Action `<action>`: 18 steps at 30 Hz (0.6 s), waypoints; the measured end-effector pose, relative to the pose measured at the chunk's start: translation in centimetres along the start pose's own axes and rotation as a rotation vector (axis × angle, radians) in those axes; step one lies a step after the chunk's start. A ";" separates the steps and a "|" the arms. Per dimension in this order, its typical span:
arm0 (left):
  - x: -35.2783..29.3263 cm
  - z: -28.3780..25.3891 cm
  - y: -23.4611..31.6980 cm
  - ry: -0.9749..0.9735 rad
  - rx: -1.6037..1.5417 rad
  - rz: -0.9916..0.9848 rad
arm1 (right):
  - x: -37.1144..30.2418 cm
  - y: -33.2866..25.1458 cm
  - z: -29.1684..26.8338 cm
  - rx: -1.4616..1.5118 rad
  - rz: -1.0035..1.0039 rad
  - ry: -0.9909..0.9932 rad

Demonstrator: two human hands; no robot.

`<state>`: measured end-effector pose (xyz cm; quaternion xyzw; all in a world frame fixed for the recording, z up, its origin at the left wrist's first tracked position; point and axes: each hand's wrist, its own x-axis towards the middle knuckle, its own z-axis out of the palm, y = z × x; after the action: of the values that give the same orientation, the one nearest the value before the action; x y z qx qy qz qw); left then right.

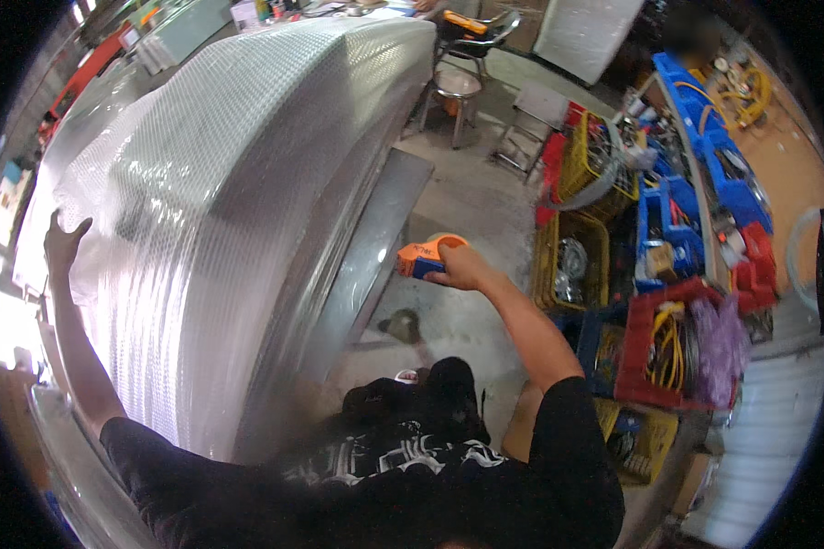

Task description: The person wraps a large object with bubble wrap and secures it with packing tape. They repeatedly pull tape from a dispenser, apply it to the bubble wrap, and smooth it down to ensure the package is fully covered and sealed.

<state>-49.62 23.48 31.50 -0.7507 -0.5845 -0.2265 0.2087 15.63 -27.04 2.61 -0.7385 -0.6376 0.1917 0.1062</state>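
A large, tall object wrapped in clear bubble wrap (275, 146) and shiny film fills the left half of the view. Against its left side my left hand (62, 245) is raised, fingers and thumb apart, holding nothing; whether it touches the wrap I cannot tell. My right hand (462, 267) is closed round an orange and blue tape dispenser (419, 259), held out in front of my body, to the right of the wrapped object. My fingers cover part of the dispenser.
A flat grey panel (375, 238) lies along the wrapped object's right side. To the right stand yellow crates (572, 261), a red crate (632, 357) with cables, and blue bins (668, 220). A metal stool (456, 84) and a folding step (531, 119) are farther back.
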 end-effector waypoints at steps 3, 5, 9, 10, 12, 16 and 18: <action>0.3 -0.1 0.8 -0.020 0.132 -0.145 | 8.9 6.5 -0.2 -0.164 -0.185 0.010; -0.1 0.5 0.1 0.001 0.277 -0.186 | 15.5 10.0 0.7 -0.206 -0.355 0.089; -2.4 1.3 -1.2 -0.039 0.317 -0.396 | 25.2 15.0 3.9 -0.169 -0.373 -0.124; -3.2 0.9 -0.6 -0.087 0.520 -0.155 | 27.3 15.7 4.6 -0.146 -0.435 -0.162; -3.8 -0.3 2.2 -0.185 0.664 -0.270 | 29.1 16.8 5.9 -0.143 -0.561 0.001; -4.0 -4.0 13.7 0.121 0.636 -0.389 | 30.2 16.5 3.1 -0.122 -0.691 -0.019; -2.2 -6.1 18.5 0.015 0.501 -0.287 | 29.8 14.8 -3.5 0.080 -0.685 -0.189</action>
<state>-32.66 13.97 34.22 -0.5837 -0.7208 -0.1079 0.3579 33.80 0.12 -4.55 -0.4562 -0.8471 0.2375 0.1336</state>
